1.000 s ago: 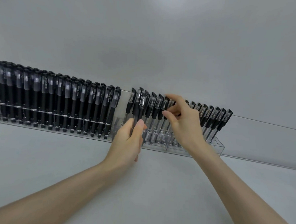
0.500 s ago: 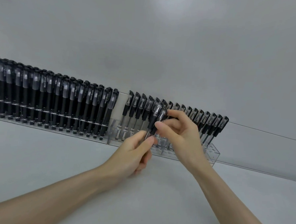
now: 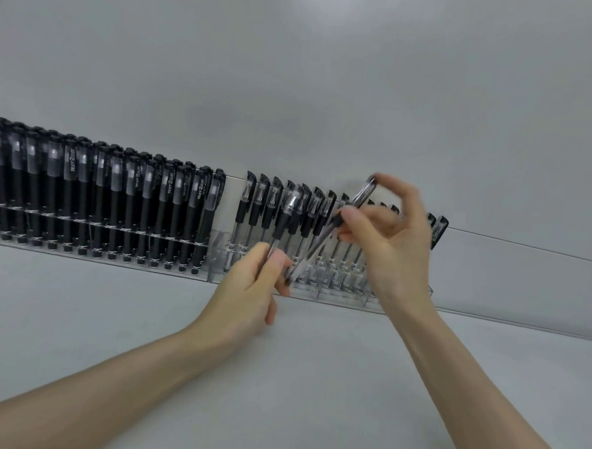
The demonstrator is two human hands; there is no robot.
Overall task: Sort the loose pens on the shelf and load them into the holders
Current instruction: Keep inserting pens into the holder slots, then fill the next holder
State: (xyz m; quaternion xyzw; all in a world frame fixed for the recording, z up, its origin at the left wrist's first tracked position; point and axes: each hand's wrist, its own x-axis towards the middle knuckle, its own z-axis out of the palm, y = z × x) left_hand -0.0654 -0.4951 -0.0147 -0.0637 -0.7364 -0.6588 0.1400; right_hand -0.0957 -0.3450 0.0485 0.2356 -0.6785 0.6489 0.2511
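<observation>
Two clear acrylic holders stand in a row on the grey shelf. The left holder (image 3: 90, 258) is packed with black-barrelled pens. The right holder (image 3: 321, 296) carries a row of clear pens with black caps (image 3: 258, 201). My left hand (image 3: 250, 290) grips one clear pen (image 3: 283, 220) by its lower barrel, cap up, in front of the right holder. My right hand (image 3: 393, 243) pinches a second clear pen (image 3: 325, 236), tilted with its cap up to the right. The right hand hides several pens behind it.
The grey shelf surface (image 3: 279, 378) spreads out in front of the holders, and a plain grey wall (image 3: 295, 87) rises behind them. A narrow gap (image 3: 230, 200) separates the two rows of pens.
My right hand has risen and drawn one pen away, tilting it to the right. My left hand still holds the other pen in nearly the same place.
</observation>
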